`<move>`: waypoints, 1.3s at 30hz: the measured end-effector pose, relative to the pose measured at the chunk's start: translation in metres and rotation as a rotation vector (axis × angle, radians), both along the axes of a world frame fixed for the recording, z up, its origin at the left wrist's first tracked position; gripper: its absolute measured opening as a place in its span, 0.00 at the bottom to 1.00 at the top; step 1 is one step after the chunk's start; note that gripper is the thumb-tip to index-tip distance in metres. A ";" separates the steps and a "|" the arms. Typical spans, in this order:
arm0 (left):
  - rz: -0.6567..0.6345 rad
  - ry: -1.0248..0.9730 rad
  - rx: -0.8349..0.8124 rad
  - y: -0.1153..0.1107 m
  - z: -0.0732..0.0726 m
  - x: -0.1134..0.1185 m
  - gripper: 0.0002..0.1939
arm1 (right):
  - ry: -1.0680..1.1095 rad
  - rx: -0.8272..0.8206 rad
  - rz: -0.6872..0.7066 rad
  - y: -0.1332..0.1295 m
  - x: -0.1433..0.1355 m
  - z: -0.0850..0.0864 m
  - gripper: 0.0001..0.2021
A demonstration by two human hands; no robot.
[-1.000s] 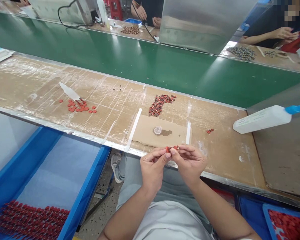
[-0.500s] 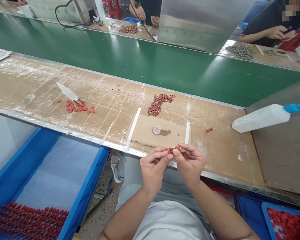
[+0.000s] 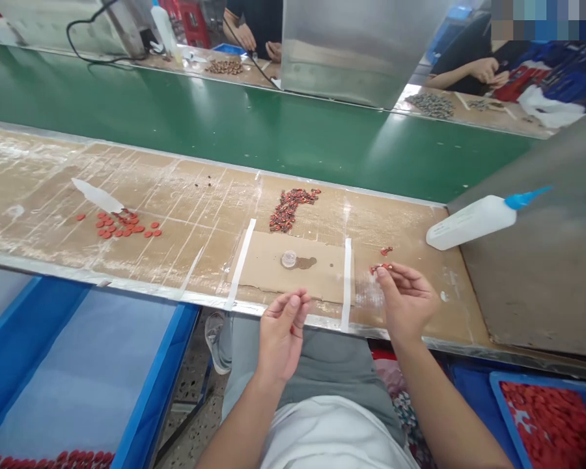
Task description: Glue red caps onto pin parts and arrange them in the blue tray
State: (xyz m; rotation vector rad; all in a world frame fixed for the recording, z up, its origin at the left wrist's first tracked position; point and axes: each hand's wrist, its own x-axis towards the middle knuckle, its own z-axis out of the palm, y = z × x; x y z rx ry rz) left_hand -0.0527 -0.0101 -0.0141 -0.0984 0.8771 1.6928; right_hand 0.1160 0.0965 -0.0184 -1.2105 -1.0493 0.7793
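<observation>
- The small red piece is pinched by my right hand's thumb and fingertips; another red piece lies near its one o'clock.
- I judge I'm placing it; that calls for a light grip.
- Right forearm points to eleven.
- Left hand, at eight, curls around a red bit.

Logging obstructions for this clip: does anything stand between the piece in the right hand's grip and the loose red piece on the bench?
Nothing visible does. The right hand pinches the held piece just on the near side of the loose red piece.
</observation>
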 end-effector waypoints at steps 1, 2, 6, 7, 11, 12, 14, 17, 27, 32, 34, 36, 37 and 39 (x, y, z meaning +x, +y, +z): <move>0.017 -0.009 -0.014 -0.001 -0.004 -0.003 0.08 | -0.130 -0.003 -0.050 0.010 0.016 -0.006 0.17; 0.031 -0.015 -0.031 -0.001 -0.007 -0.006 0.08 | -0.243 -0.011 -0.085 0.019 0.032 -0.013 0.18; 0.060 -0.031 -0.071 -0.002 -0.016 -0.012 0.06 | -0.605 -0.053 -0.146 0.050 0.084 -0.035 0.19; 0.061 -0.044 -0.075 -0.001 -0.016 -0.013 0.05 | -0.656 -0.058 -0.141 0.055 0.091 -0.039 0.18; 0.019 -0.155 -0.077 0.003 -0.010 -0.013 0.11 | -0.758 -0.065 -0.091 0.071 0.102 -0.048 0.18; 0.004 -0.182 -0.069 0.004 -0.009 -0.013 0.13 | -0.776 -0.069 -0.084 0.072 0.101 -0.049 0.17; -0.024 -0.217 -0.047 0.006 -0.007 -0.014 0.15 | -0.800 -0.072 -0.077 0.074 0.100 -0.052 0.16; -0.061 -0.243 -0.011 0.009 -0.006 -0.013 0.16 | -0.805 -0.061 -0.066 0.074 0.099 -0.053 0.15; -0.168 -0.301 0.169 0.019 0.010 -0.003 0.22 | -0.732 0.081 -0.185 0.022 0.074 -0.022 0.15; -0.211 -0.295 0.257 0.021 0.017 0.004 0.24 | -0.691 0.282 0.415 -0.050 0.020 0.008 0.16; -0.233 -0.272 0.269 0.021 0.019 0.006 0.24 | -0.676 0.337 0.577 -0.064 -0.001 0.016 0.21; -0.259 -0.256 0.282 0.020 0.021 0.009 0.25 | -0.679 0.380 0.624 -0.067 -0.017 0.021 0.23; -0.272 -0.250 0.284 0.019 0.021 0.010 0.25 | -0.693 0.390 0.626 -0.066 -0.023 0.023 0.23; -0.291 -0.238 0.266 0.018 0.021 0.013 0.25 | -0.741 0.372 0.637 -0.062 -0.031 0.024 0.20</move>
